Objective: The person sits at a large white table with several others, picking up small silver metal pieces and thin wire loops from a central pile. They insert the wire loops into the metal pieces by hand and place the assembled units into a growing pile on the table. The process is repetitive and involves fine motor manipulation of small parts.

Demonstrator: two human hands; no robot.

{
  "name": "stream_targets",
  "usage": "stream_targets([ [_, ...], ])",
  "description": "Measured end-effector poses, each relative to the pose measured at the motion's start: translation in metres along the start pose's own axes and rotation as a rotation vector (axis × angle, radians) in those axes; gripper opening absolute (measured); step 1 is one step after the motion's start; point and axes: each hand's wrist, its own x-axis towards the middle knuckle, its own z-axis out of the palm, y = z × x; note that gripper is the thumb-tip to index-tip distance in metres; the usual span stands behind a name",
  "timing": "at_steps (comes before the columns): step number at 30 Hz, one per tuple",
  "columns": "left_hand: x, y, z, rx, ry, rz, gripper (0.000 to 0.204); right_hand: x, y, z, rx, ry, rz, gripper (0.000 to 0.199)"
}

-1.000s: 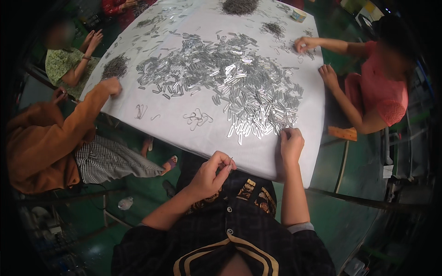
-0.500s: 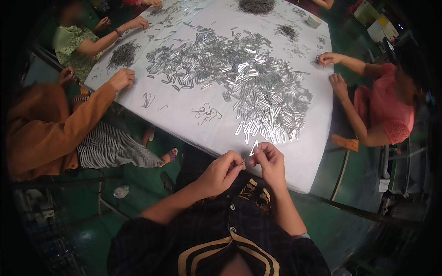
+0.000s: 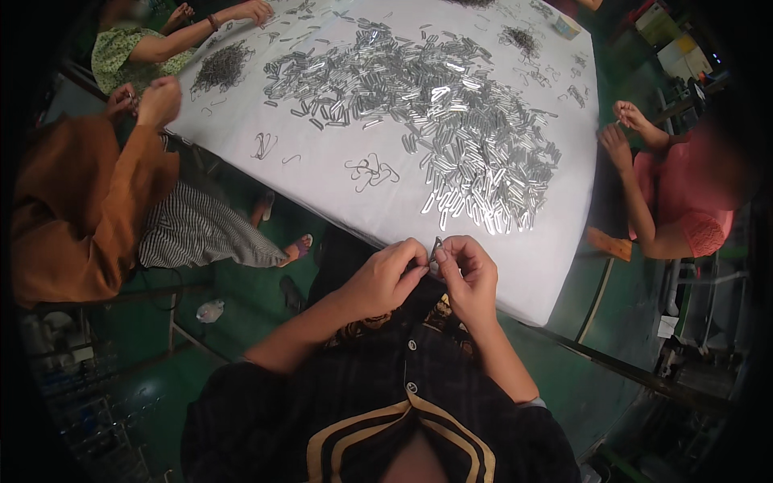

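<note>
At the table's near edge both my hands meet, fingertips almost touching. My left hand is closed in a pinch; what lies between its thumb and forefinger is too small and hidden to make out. My right hand pinches a small slotted metal plate between thumb and forefinger, its tip pointing up and away from me. Beyond my hands spreads a large heap of similar shiny slotted plates. A few loose wire hooks lie left of the heap, with more hooks farther left.
A white-covered table fills the middle. Dark piles of hooks stand at far left and far right, near a small tub. Co-workers sit around: an orange sleeve at left, a pink top at right.
The metal plate in my right hand has turned, now showing edge-on, and sits closer to my left fingers. The orange-sleeved person's hand has drawn back from the table. My view has shifted slightly.
</note>
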Motion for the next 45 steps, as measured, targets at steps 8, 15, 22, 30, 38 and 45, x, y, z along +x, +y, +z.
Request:
stream_targets([
  [8, 0.008, -0.028, -0.045, 0.065, 0.116, -0.153, 0.016, -0.007, 0.004, 0.003, -0.101, -0.026, -0.118, 0.005],
  [15, 0.046, -0.099, -0.095, 0.756, 0.455, 0.068, 0.009, -0.013, 0.008, 0.006, -0.128, -0.026, -0.104, 0.006],
  [22, 0.068, -0.107, -0.092, 1.096, 0.241, 0.068, 0.004, -0.013, 0.014, 0.004, -0.164, -0.023, -0.116, 0.005],
  [30, 0.073, -0.104, -0.101, 0.868, 0.306, 0.02, 0.003, -0.009, 0.012, 0.007, -0.128, -0.023, -0.136, 0.004],
  [38, 0.043, -0.044, -0.078, -0.416, 0.144, -0.228, 0.006, -0.007, 0.015, 0.006, -0.139, -0.016, -0.099, 0.004],
  [45, 0.019, -0.015, -0.033, -0.486, -0.102, 0.082, 0.007, -0.007, 0.015, 0.008, -0.151, -0.011, -0.12, 0.006],
])
